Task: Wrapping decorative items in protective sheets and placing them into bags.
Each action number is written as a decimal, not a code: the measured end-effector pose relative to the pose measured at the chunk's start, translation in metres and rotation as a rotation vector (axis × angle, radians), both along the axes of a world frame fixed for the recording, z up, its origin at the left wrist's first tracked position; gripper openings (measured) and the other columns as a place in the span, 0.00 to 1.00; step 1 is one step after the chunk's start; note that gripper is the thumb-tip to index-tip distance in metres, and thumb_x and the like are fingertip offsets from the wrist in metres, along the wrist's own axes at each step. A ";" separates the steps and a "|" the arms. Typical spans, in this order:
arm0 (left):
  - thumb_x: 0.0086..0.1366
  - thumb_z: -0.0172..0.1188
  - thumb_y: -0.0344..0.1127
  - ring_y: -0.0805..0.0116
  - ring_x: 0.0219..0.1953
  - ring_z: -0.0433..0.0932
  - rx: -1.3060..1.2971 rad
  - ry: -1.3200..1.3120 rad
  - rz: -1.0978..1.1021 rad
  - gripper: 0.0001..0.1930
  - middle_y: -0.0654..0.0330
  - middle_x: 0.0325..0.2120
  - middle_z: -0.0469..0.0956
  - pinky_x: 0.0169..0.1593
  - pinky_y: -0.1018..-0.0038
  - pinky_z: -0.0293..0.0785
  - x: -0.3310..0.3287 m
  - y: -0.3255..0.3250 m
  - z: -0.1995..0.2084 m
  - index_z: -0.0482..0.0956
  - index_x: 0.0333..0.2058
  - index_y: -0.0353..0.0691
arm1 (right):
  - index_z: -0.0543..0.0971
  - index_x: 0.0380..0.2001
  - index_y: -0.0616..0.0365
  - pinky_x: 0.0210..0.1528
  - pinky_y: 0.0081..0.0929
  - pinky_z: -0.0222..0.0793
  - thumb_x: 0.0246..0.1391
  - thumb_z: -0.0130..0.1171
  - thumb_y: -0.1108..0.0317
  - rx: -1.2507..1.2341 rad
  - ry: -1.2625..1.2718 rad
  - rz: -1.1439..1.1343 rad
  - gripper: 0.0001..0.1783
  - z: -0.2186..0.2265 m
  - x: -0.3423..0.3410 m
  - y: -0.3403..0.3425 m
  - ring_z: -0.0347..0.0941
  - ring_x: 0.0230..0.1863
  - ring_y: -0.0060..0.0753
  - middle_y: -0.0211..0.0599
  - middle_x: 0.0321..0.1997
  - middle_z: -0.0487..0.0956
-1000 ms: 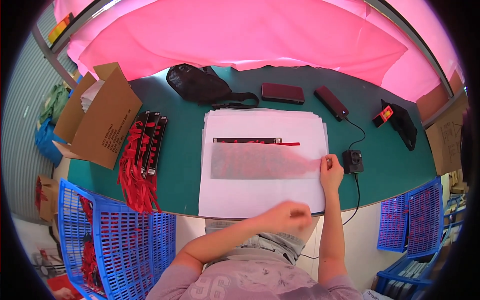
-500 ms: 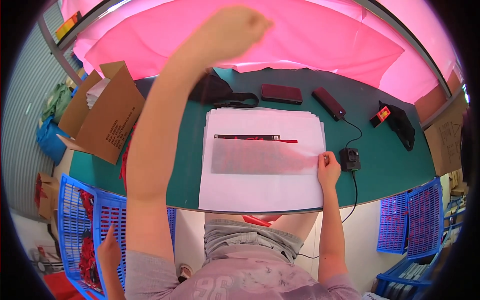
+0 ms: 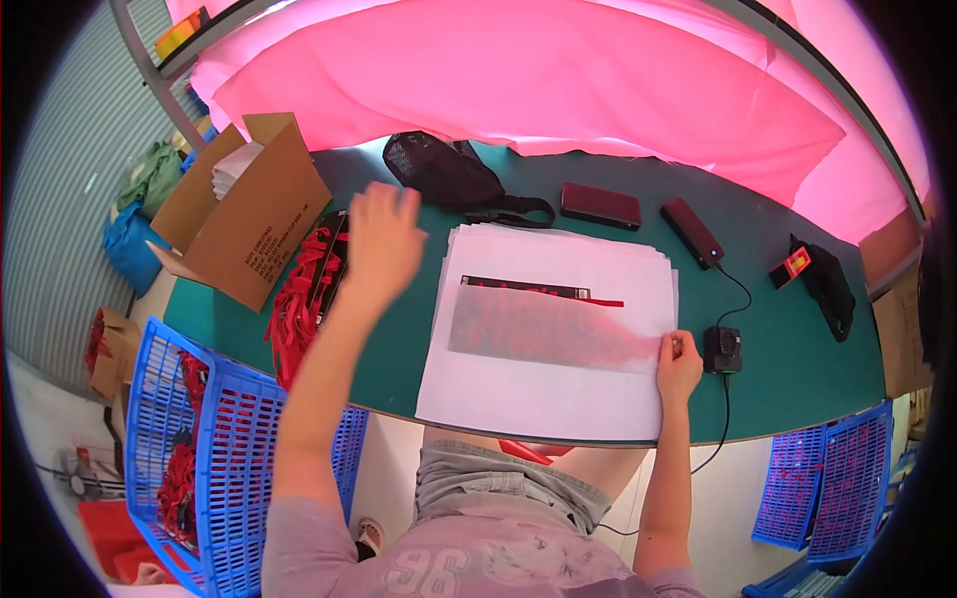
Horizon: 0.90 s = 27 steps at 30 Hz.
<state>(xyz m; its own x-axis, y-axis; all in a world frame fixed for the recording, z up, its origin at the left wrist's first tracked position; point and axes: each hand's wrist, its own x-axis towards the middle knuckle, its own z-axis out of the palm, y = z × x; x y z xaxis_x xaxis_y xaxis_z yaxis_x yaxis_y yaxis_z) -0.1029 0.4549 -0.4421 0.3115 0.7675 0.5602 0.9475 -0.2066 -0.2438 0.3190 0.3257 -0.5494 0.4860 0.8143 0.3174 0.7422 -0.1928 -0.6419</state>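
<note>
A stack of large white paper sheets (image 3: pixel 538 404) lies on the green table in front of me. On it rests a black card (image 3: pixel 478 282) with red ribbon, mostly covered by a translucent greyish sleeve or sheet (image 3: pixel 538 334); red shows through. My right hand (image 3: pixel 681 364) pinches the right end of this sheet at the stack's edge. My left hand (image 3: pixel 387 239) is raised between the stack and a pile of red ribbons on black cards (image 3: pixel 304 294). Its fingers are spread, slightly blurred, and nothing shows in them.
An open cardboard box (image 3: pixel 244 224) stands at the left, partly filled with white sheets. Behind the stack lie a black bag (image 3: pixel 444 174) and two dark red cases (image 3: pixel 600 205). A small black device (image 3: pixel 723 349) with a cable sits right. Blue baskets (image 3: pixel 234 468) flank the table.
My left hand has come down from high over the table's far side toward the ribbon pile. My right hand keeps its pinch. The view has shifted, and another person's hand beside the left basket has moved away.
</note>
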 end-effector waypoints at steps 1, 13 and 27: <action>0.50 0.63 0.35 0.50 0.54 0.66 -0.153 -0.209 -0.167 0.28 0.49 0.52 0.68 0.58 0.55 0.60 0.024 -0.022 0.001 0.69 0.52 0.38 | 0.77 0.30 0.54 0.21 0.24 0.55 0.55 0.57 0.66 -0.001 0.001 0.005 0.04 -0.001 -0.001 0.001 0.58 0.16 0.23 0.25 0.14 0.66; 0.66 0.48 0.56 0.50 0.69 0.48 -0.510 -0.301 -0.462 0.34 0.58 0.69 0.50 0.70 0.50 0.36 0.100 -0.094 -0.093 0.55 0.67 0.48 | 0.75 0.46 0.58 0.35 0.26 0.69 0.55 0.54 0.71 0.050 -0.177 -0.017 0.14 0.029 0.004 0.035 0.70 0.29 0.30 0.37 0.35 0.77; 0.66 0.47 0.56 0.49 0.68 0.50 -0.486 -0.346 -0.485 0.34 0.56 0.68 0.51 0.69 0.50 0.37 0.098 -0.096 -0.098 0.56 0.66 0.47 | 0.69 0.58 0.56 0.55 0.32 0.66 0.48 0.60 0.71 -0.104 -0.038 0.447 0.31 0.044 -0.023 0.081 0.72 0.50 0.42 0.43 0.54 0.74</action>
<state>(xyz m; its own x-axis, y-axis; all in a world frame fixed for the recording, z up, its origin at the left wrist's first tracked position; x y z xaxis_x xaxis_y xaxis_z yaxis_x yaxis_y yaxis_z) -0.0045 0.3591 -0.5403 0.5446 0.7744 0.3220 0.7290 -0.6269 0.2748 0.2956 0.4067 -0.5054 0.0696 0.9697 0.2340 0.7898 0.0897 -0.6067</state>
